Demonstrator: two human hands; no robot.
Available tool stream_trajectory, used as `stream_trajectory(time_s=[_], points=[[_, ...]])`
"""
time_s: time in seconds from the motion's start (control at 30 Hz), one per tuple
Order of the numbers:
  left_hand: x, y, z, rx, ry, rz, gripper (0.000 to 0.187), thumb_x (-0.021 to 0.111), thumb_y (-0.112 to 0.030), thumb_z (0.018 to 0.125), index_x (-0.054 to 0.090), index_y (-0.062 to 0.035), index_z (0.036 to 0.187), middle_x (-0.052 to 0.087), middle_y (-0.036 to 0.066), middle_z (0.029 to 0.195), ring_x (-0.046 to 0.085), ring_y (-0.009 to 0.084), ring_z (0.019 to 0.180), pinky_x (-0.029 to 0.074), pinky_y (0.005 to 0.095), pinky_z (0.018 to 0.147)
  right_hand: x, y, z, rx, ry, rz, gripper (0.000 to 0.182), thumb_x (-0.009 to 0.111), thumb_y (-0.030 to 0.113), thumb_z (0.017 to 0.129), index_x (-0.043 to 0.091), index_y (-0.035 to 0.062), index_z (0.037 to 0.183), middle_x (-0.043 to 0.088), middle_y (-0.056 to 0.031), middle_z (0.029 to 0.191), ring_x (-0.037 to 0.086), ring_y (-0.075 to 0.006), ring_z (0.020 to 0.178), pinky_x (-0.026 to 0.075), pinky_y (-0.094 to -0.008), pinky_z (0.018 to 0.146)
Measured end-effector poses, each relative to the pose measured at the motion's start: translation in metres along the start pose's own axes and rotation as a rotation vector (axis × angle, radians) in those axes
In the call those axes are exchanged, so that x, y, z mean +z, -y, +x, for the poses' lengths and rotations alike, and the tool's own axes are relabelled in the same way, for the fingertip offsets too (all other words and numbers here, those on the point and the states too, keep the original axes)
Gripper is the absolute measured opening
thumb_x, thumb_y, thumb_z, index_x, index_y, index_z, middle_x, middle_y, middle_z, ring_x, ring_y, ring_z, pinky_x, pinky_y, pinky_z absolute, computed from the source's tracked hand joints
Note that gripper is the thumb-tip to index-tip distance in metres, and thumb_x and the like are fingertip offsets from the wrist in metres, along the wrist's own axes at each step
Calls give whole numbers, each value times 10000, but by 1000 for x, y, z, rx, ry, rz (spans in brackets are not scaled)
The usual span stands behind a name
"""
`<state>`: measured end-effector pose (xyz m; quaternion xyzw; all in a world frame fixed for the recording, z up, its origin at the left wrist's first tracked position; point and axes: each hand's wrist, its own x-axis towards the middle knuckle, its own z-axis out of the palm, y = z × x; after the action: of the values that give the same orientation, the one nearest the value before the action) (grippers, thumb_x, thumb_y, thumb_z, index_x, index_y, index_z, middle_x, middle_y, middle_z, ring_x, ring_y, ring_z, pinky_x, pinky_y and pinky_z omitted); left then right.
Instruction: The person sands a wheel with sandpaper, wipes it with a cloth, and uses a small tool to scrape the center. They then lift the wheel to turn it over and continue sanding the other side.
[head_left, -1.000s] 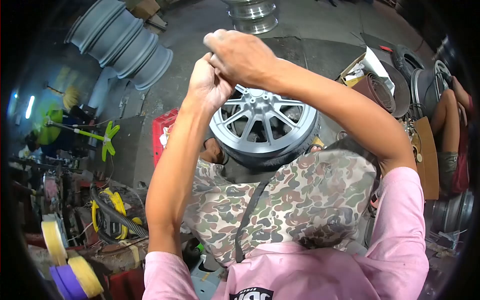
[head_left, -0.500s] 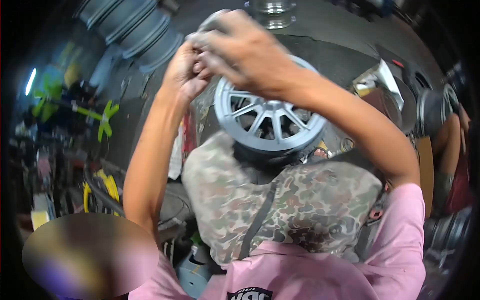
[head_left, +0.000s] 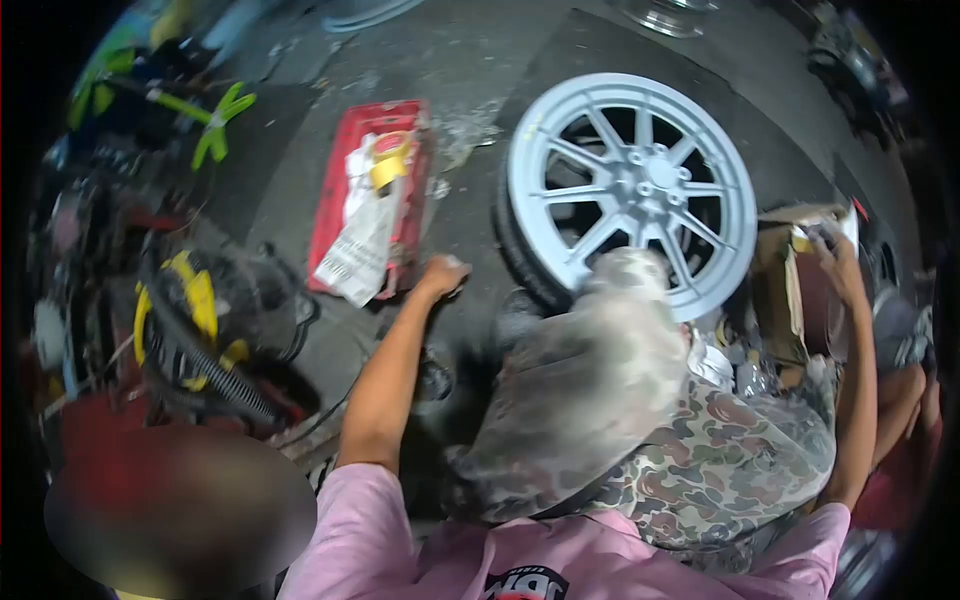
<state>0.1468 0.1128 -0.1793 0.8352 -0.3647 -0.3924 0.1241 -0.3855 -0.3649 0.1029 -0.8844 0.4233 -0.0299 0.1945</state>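
Observation:
My left hand (head_left: 446, 277) is closed, low over the dark floor, between a red tray (head_left: 338, 190) and the wheel. Whatever its fingers hold, if anything, is hidden. Far to the right, my right hand (head_left: 838, 262) reaches to the top of an open cardboard box (head_left: 775, 285), beside a brown sheet or roll (head_left: 822, 305). Its fingertips are small and blurred, so their grip does not show. A grey multi-spoke wheel rim (head_left: 655, 175) stands tilted in front of my knees, close to my camouflage trousers (head_left: 740, 455).
In the red tray lie a yellow tape roll (head_left: 391, 160) and a printed paper (head_left: 358, 255). Black hose (head_left: 205, 345) and yellow cable (head_left: 200, 295) lie at left, below a lime-green cross-shaped stand (head_left: 215, 125). Another person's leg (head_left: 900, 400) is at the right edge.
My hands, together above the wheel before, have parted: the left came down beside the red tray, the right went out to the box. The view has shifted, bringing the tray and whole wheel into sight.

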Motion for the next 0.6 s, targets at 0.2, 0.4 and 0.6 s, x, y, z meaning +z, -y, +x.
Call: stream_trajectory(time_s=[0.2,0.4,0.6], points=[[52,102,36,50,-316,246,345,780,-321,831,734,-31,1013,724,240,1055,704,439,998,551,521,887,70,-58,-130,261,85,155,203,607,134,1017,739,3,1098,754,-81,936,700,-177,833,557,-336,772],[6,-18,0,145,-424,291,535,773,-103,844,557,-52,1331,571,220,1281,571,474,1194,488,535,1003,224,-105,-218,428,211,314,234,670,190,974,750,12,1105,778,-117,940,733,-181,742,573,-356,696],[43,8,46,493,-195,185,327,674,-34,848,694,-23,1175,648,300,1293,596,483,1228,511,491,1015,255,-40,-205,495,86,301,381,723,330,948,722,-9,1123,757,-224,1046,736,-343,963,551,-448,847]])
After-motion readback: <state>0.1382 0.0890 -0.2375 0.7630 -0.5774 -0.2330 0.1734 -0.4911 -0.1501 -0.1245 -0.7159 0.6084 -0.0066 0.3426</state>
